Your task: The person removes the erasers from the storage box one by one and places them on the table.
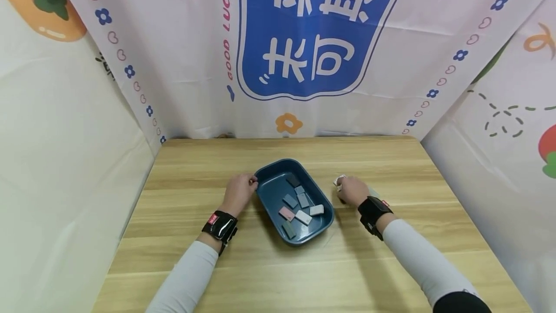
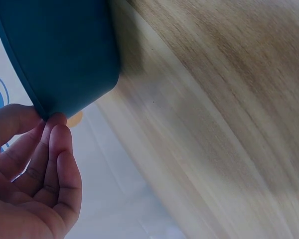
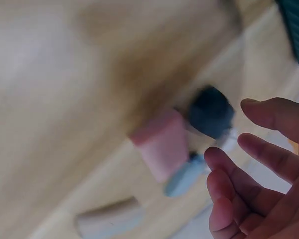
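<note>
A dark blue rectangular plastic basin (image 1: pixel 273 185) sits on the table, with several small blocks lying in it: a pink block (image 1: pixel 286 214), a white block (image 1: pixel 303 217), a dark block (image 1: pixel 293 180) and grey-blue ones. My left hand (image 1: pixel 238 194) pinches the basin's rim between thumb and fingers at its left side. To the right of the basin, my right hand (image 1: pixel 354 191) reaches down with thumb and fingers apart. Close by its fingertips, in the right wrist view, are a dark blue block (image 3: pixel 212 112), a pink block (image 3: pixel 162 144) and a pale blue one (image 3: pixel 184 177).
A whitish block (image 3: pixel 109 217) lies a little apart from those by my right hand. The wooden table (image 1: pixel 208 158) ends at the back against a printed cloth (image 1: pixel 195 62), and cloth also hangs along both sides.
</note>
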A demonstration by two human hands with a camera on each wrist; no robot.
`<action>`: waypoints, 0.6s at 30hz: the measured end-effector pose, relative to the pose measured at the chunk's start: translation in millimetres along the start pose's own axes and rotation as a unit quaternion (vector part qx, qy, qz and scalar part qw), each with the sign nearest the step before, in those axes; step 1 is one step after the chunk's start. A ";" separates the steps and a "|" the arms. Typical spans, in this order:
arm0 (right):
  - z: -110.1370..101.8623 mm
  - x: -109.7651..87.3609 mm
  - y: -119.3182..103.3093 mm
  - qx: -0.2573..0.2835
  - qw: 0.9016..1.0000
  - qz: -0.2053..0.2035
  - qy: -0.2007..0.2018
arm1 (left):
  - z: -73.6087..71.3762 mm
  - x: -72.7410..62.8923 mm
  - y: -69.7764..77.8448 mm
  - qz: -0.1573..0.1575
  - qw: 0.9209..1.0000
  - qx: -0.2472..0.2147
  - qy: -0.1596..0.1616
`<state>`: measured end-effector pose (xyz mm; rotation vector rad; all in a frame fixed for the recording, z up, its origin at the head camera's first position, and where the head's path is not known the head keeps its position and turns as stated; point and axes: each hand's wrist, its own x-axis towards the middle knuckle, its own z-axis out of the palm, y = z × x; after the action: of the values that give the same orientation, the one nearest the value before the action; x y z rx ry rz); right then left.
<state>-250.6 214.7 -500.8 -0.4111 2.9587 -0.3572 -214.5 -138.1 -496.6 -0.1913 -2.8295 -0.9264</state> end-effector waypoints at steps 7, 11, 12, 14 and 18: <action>-19.0 10.3 -14.7 -0.005 1.000 -0.022 0.022 | -0.5 -0.4 0.8 0.004 1.000 0.002 0.004; -30.4 18.2 -28.2 -0.002 1.000 -0.024 0.019 | 0.0 -0.6 1.2 0.012 1.000 0.005 0.009; -33.7 20.3 -32.7 -0.004 0.999 -0.027 0.022 | -0.1 -0.7 1.5 0.013 1.000 0.006 0.009; -40.4 24.4 -43.3 -0.007 0.999 -0.034 0.028 | -0.1 -0.6 1.6 0.013 1.000 0.008 0.011; -48.4 32.6 -68.2 -0.011 0.997 -0.057 0.048 | -0.3 -0.9 2.8 0.012 1.000 0.011 0.014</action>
<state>-272.4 152.1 -440.3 -0.5828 3.0429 -0.3667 -213.1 -136.1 -494.9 -0.2066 -2.8042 -0.8870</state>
